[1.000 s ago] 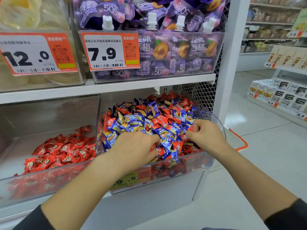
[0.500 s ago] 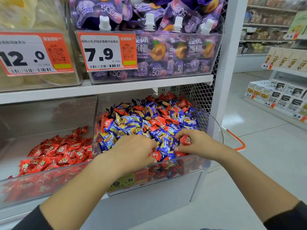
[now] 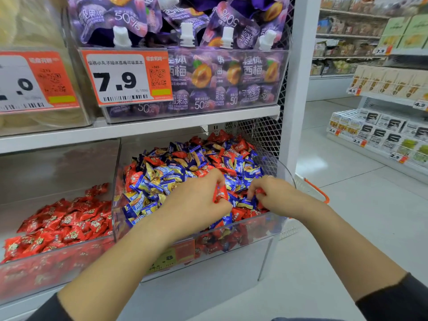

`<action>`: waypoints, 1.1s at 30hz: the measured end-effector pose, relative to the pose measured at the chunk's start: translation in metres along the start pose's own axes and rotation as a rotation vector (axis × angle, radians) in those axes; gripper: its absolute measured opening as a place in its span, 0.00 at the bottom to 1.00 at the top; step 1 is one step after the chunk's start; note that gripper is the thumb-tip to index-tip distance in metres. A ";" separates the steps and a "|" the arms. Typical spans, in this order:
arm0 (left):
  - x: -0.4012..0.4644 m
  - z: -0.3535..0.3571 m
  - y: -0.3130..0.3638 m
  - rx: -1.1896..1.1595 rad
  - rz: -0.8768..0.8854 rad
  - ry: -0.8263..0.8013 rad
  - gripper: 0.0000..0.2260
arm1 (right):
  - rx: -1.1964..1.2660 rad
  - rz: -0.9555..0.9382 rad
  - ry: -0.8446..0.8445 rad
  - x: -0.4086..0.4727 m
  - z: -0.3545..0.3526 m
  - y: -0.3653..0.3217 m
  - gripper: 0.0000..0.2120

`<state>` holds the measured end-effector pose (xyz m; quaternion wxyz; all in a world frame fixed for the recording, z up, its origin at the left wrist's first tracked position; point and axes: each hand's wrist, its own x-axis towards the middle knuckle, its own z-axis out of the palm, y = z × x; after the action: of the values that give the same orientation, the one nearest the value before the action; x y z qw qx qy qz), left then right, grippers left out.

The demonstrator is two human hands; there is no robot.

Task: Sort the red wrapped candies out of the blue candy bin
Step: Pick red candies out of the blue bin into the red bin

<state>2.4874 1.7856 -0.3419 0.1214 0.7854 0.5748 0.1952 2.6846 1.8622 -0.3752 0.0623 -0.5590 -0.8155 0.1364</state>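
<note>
A clear bin [image 3: 281,163] on the lower shelf holds a heap of blue wrapped candies [image 3: 166,172] with red wrapped candies [image 3: 238,144] mixed in. My left hand [image 3: 196,202] is over the front of the heap and pinches a red candy [image 3: 220,193] between its fingers. Close to its right, my right hand [image 3: 275,195] has its fingers curled down into the pile around red wrappers [image 3: 259,190]. To the left, a second clear bin [image 3: 58,260] holds only red candies [image 3: 67,218].
The shelf above carries a bin of purple spouted jelly pouches [image 3: 208,72] with a 7.9 price tag [image 3: 127,77]. A white upright post [image 3: 298,89] stands right of the bins. An orange basket handle [image 3: 319,193] shows behind my right wrist. Aisle floor and other shelves lie to the right.
Both hands drew together at the front of the mixed bin. My left hand lifted a red candy into view; my right hand moved from the far right of the heap toward the left hand.
</note>
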 end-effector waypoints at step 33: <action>0.040 -0.045 -0.034 -0.179 -0.156 -0.209 0.13 | 0.363 -0.185 -0.358 -0.012 -0.008 -0.001 0.12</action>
<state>2.4486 1.8332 -0.3093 0.2649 0.7403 0.5986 0.1531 2.6900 1.8515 -0.3663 0.0285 -0.4288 -0.8235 0.3705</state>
